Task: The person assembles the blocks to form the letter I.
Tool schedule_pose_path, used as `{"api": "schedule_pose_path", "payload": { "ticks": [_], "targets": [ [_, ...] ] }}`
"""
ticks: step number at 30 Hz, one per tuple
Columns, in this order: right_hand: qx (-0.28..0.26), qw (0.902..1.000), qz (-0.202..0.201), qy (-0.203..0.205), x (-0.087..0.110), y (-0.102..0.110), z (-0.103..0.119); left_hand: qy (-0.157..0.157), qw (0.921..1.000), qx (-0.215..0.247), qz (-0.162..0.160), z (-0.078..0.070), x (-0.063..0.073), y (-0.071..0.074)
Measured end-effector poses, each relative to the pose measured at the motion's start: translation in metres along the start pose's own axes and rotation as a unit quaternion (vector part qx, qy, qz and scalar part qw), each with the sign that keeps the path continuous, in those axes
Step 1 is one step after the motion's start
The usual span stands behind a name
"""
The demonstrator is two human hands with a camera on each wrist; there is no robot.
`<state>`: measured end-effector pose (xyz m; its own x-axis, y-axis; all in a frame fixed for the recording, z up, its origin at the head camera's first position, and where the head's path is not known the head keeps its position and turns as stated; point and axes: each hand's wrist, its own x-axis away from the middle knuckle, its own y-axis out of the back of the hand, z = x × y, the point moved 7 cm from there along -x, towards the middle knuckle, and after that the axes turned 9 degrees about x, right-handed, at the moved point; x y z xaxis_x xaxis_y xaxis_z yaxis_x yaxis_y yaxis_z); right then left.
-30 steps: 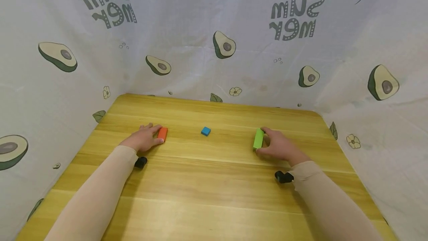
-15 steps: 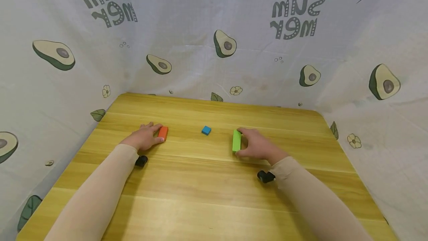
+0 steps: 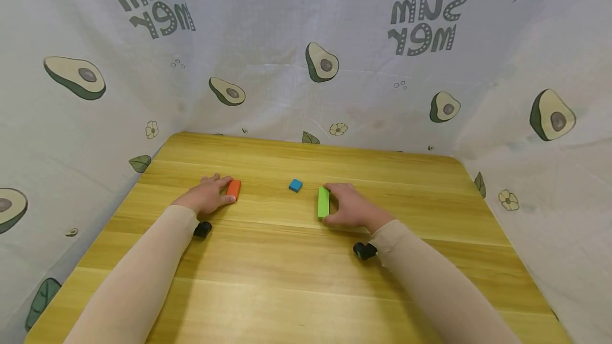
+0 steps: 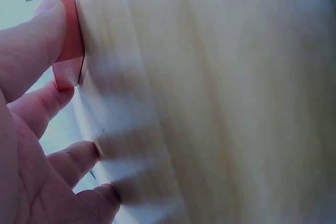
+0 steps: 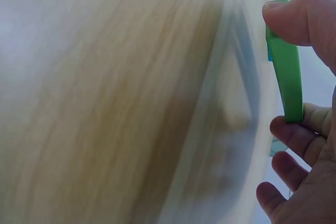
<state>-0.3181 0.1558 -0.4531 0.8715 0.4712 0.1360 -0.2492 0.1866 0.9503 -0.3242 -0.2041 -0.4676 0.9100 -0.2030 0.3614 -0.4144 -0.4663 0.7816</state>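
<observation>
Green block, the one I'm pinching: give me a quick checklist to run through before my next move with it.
1. Right grip on the green block: ok, pinched at both ends.
2. Left grip on the orange-red block: ok, pinched at its ends too.
3. Blue block apart from the other two: ok, gaps show on both sides.
4. Room to slide straight left: probably not ok; the blue block lies close by, ahead and to the left.
5. Green block's underside touching the table: cannot tell from these views.

The middle block (image 3: 296,185) lies on the table (image 3: 287,280) between the left block (image 3: 234,189) and right block (image 3: 323,203), nearer the latter.
</observation>
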Motion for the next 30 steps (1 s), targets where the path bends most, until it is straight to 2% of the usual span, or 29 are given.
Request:
{"api": "schedule_pose_path", "payload": {
  "ticks": [8,20,30],
  "targets": [
    [0.006,0.9999,0.003,0.014,-0.0057,-0.0051,0.0031,0.001,1.0000,0.005,0.000,-0.0017,0.0000,0.0021],
    [0.012,0.9996,0.026,0.006,-0.0067,-0.0069,0.0060,0.007,0.9999,0.009,0.005,0.0003,-0.0035,0.0034],
    [0.012,0.9996,0.027,0.004,-0.0100,-0.0101,0.0035,0.007,0.9999,0.012,0.004,-0.0006,-0.0036,0.0052]
  ]
}}
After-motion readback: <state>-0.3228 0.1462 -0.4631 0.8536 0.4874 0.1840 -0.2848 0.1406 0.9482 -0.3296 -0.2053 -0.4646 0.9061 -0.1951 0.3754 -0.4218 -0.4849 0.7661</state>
